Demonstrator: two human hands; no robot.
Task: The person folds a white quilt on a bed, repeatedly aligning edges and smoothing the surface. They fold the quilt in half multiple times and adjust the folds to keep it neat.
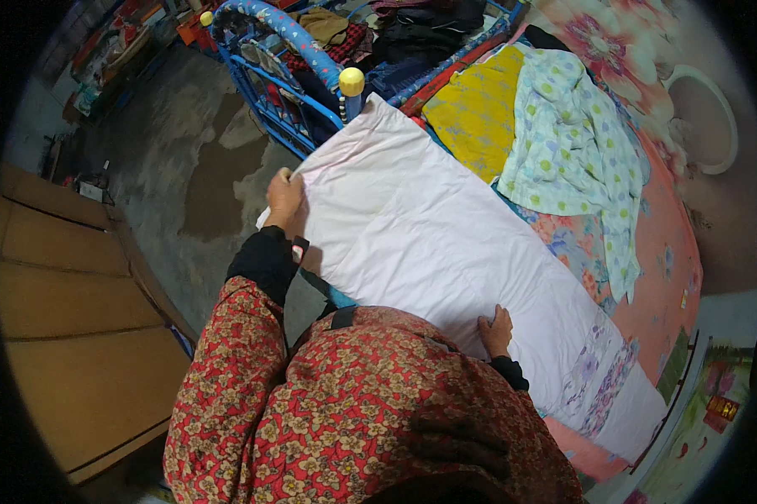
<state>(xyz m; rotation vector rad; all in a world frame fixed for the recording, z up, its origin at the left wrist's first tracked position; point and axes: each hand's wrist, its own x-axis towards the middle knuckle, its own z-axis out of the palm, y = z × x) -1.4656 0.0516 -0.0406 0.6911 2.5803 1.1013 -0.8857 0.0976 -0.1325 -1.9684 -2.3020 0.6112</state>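
A long white folded sheet (412,227) stretches across the bed, with a purple floral band (601,370) near its right end. My left hand (284,200) is closed on the sheet's left edge and holds that end up beside the blue rail. Lower right, close to my body, my right hand (497,331) is closed at the near edge of the same sheet; its lower fingers are partly hidden. Beyond the sheet lie a mustard-yellow patterned cloth (475,113) and a pale garment with green dots (567,139).
A blue metal crib (290,118) with yellow knobs holds piled dark clothes (420,42) at the far side. Pink floral bedding (668,244) covers the bed. A brown panelled cabinet (76,294) stands left, beside the concrete floor (164,202). A white ring-shaped object (725,105) is at far right.
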